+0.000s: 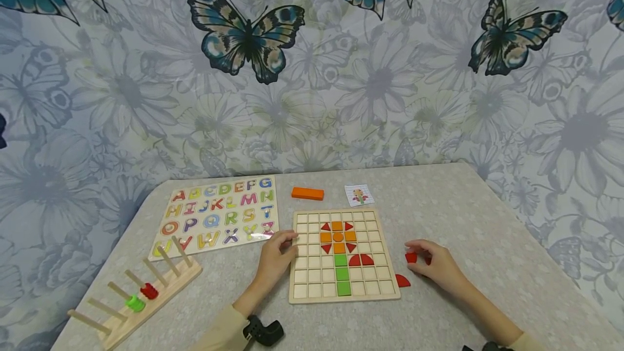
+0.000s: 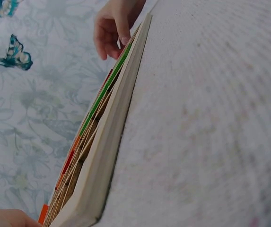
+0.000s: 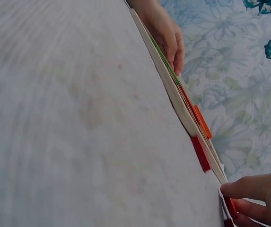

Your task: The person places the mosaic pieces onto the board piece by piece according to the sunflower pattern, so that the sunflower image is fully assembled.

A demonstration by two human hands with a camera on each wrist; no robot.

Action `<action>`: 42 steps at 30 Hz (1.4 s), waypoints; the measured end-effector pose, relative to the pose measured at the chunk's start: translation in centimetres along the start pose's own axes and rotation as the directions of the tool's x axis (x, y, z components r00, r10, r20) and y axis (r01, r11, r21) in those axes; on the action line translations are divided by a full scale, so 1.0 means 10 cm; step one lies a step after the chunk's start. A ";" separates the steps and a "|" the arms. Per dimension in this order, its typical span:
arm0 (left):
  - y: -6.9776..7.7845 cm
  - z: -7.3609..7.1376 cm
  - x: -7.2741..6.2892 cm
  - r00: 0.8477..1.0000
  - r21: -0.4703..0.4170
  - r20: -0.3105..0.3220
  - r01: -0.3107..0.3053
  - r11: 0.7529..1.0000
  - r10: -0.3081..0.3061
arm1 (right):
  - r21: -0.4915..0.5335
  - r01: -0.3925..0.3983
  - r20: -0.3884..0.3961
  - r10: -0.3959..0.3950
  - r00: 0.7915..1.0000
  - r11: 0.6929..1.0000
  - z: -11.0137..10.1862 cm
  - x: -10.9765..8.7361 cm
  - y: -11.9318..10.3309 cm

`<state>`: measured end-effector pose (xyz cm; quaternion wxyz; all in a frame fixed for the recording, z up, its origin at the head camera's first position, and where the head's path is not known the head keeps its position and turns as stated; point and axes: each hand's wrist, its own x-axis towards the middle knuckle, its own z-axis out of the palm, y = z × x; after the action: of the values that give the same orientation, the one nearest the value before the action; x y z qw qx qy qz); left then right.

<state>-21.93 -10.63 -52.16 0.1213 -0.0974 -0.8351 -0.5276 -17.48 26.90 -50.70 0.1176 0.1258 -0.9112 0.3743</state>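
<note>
A wooden grid board (image 1: 306, 280) lies in the middle of the table, with orange squares, an orange disc, red triangles, red quarter circles and a column of green squares (image 1: 342, 274) in its cells. At the board's left edge rests my left hand (image 1: 275, 256), its fingertips touching the frame. To the right of the board, my right hand (image 1: 435, 264) pinches a small red piece (image 1: 411, 257) between thumb and fingers; the right wrist view shows red (image 3: 231, 208) between those fingers. One more red quarter circle (image 1: 402, 280) lies against the board's right edge.
Behind the board are an orange block (image 1: 307, 194) and a small picture card (image 1: 359, 195) showing a flower. An alphabet board (image 1: 205, 222) lies at the left. In front of it stands a wooden peg rack (image 1: 156, 298) with green and red beads.
</note>
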 end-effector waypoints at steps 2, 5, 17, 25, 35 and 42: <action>0.00 0.00 0.00 1.000 -0.006 -0.001 -0.002 1.000 0.002 | -0.001 -0.001 0.015 0.001 1.000 1.000 0.02 0.02 -0.04; -0.01 0.00 0.00 1.000 -0.008 -0.006 -0.014 1.000 0.014 | 0.015 0.020 0.035 -0.020 0.999 1.000 0.07 0.05 -0.10; 0.01 0.01 0.00 1.000 0.015 -0.003 -0.021 1.000 0.021 | 0.188 0.020 0.142 -0.047 0.989 0.982 0.42 0.16 -0.46; 0.02 -0.01 0.00 1.000 0.008 0.004 0.017 1.000 -0.017 | 0.261 0.051 0.215 -0.110 0.970 0.964 0.66 0.17 -0.68; 0.01 0.00 0.01 1.000 0.000 0.007 0.005 1.000 -0.005 | 0.241 0.142 0.193 -0.191 0.962 0.960 0.74 0.16 -0.70; -0.01 0.01 0.00 1.000 0.000 0.002 -0.025 1.000 0.025 | 0.243 0.162 0.196 -0.212 0.957 0.956 0.75 0.15 -0.72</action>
<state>-21.98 -10.58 -52.22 0.1270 -0.1084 -0.8341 -0.5258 -17.46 16.40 -50.74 0.0362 0.2651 -0.8543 0.4456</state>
